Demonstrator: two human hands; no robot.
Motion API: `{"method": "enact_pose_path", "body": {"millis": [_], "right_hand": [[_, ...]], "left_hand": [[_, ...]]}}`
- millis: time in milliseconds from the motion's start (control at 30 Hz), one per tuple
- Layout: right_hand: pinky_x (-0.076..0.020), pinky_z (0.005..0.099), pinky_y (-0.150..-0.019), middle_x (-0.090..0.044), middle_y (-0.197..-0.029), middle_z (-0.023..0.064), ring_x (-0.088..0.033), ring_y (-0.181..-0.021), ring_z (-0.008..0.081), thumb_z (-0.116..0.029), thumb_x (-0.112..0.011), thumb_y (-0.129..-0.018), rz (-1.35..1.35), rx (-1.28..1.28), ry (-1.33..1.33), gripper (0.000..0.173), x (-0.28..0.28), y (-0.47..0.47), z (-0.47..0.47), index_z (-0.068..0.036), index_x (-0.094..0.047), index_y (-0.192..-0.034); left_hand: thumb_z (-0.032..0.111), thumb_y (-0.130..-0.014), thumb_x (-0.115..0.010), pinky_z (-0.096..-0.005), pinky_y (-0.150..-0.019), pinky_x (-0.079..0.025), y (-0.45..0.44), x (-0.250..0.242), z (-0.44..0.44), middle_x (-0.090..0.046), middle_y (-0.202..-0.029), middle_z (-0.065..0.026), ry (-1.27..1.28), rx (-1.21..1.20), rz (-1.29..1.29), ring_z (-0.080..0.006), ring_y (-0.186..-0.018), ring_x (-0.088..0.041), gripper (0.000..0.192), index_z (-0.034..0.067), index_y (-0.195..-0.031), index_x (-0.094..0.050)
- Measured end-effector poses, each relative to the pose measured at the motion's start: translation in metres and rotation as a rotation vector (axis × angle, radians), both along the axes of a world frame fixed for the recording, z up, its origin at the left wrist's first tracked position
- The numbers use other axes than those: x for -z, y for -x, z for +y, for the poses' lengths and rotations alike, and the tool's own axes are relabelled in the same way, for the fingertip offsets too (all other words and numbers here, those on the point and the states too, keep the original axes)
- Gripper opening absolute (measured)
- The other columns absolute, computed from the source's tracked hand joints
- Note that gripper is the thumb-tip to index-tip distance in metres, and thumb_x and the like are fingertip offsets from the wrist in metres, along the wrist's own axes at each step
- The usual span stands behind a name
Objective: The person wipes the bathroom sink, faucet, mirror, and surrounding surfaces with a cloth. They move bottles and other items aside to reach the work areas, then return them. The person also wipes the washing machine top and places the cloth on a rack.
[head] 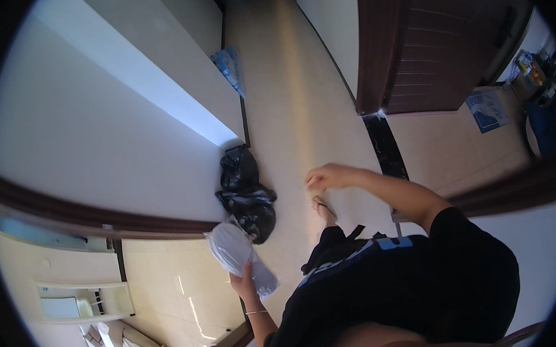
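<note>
My left hand (243, 283) grips a flat, oblong white bundle (237, 246) wrapped in clear plastic, with the thumb lying over its near side. What is inside the wrapping is not plain. In front of me and above the floor, my right hand (330, 177) is blurred, its fingers loosely bent. Nothing shows clearly between those fingers. Below that hand, my foot (325, 210) in a thong sandal steps on the pale floor. Black plastic bags (245, 192) slump against the white wall, just beyond the wrapped bundle.
A pale tiled corridor (282, 91) runs ahead. A blue patterned plastic piece (229, 70) leans by the left wall. On the right, a dark red door (436, 51) stands by a black threshold (385, 144), with a blue mat (488, 110) beyond. A room with furniture (130, 346) opens at left.
</note>
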State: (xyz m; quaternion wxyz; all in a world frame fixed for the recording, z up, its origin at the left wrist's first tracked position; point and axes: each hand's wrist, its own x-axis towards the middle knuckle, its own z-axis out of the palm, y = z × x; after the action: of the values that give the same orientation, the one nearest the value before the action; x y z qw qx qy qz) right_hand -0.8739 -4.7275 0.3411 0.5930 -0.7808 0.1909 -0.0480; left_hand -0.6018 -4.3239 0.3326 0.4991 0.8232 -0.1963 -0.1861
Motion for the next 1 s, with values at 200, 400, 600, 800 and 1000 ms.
{"method": "enact_pose_path", "body": {"millis": [200, 400, 600, 800, 1000], "right_hand": [[-0.0523, 0.0492, -0.073, -0.07, -0.094, 0.0212, -0.068, -0.086, 0.0359, -0.04, -0.067, -0.094, 0.556, 0.641, 0.514, 0.034, 0.157, 0.155, -0.194, -0.006, -0.068, -0.097], [-0.0517, 0.0492, -0.08, -0.07, -0.101, 0.0192, -0.067, -0.096, 0.0334, -0.043, -0.067, -0.092, 1.381, 0.804, -0.321, 0.041, 0.236, 0.333, -0.203, -0.003, -0.068, -0.097], [-0.0506, 0.0487, -0.089, -0.068, -0.113, 0.018, -0.064, -0.107, 0.0339, -0.039, -0.06, -0.097, 1.27, 0.489, -0.37, 0.04, 0.276, 0.189, -0.428, -0.003, -0.065, -0.112], [-0.0496, 0.0482, -0.098, -0.066, -0.125, 0.0168, -0.061, -0.117, 0.0345, -0.035, -0.052, -0.102, 0.916, 0.067, 0.285, 0.042, 0.231, -0.121, -0.835, -0.003, -0.062, -0.126], [-0.0535, 0.0423, -0.09, -0.072, -0.106, 0.0155, -0.068, -0.099, 0.0354, -0.027, -0.058, -0.1, 0.143, 0.406, 0.506, 0.028, 0.129, -0.427, -1.148, -0.008, -0.066, -0.118]], "left_hand": [[0.047, -0.075, -0.083, -0.0536, -0.074, -0.054, -0.119, 0.013, -0.253, -0.07, -0.092, -0.0293, -0.489, 0.258, -0.431, -0.0481, -0.088, -0.068, 0.062, -0.002, -0.105, -0.061], [0.034, -0.082, -0.079, -0.053, -0.07, -0.054, -0.172, 0.012, -0.629, -0.071, -0.086, -0.0199, -0.41, 0.829, -0.571, -0.043, -0.083, -0.069, 0.045, 0.012, -0.112, -0.053], [0.048, -0.074, -0.081, -0.0543, -0.079, -0.056, -0.262, 0.106, -0.811, -0.071, -0.09, -0.0274, -0.488, 0.562, -0.312, -0.0463, -0.088, -0.07, 0.059, 0.0, -0.102, -0.059], [0.049, -0.071, -0.084, -0.0479, -0.086, -0.056, -0.338, 0.167, -0.74, -0.074, -0.099, -0.0228, -1.12, 0.342, 0.061, -0.0389, -0.099, -0.071, 0.057, 0.002, -0.101, -0.074], [0.046, -0.069, -0.084, -0.0499, -0.085, -0.056, -0.404, 0.184, -0.75, -0.072, -0.098, -0.0264, -1.105, 0.097, 0.067, -0.0424, -0.097, -0.07, 0.058, -0.001, -0.101, -0.069]]}}
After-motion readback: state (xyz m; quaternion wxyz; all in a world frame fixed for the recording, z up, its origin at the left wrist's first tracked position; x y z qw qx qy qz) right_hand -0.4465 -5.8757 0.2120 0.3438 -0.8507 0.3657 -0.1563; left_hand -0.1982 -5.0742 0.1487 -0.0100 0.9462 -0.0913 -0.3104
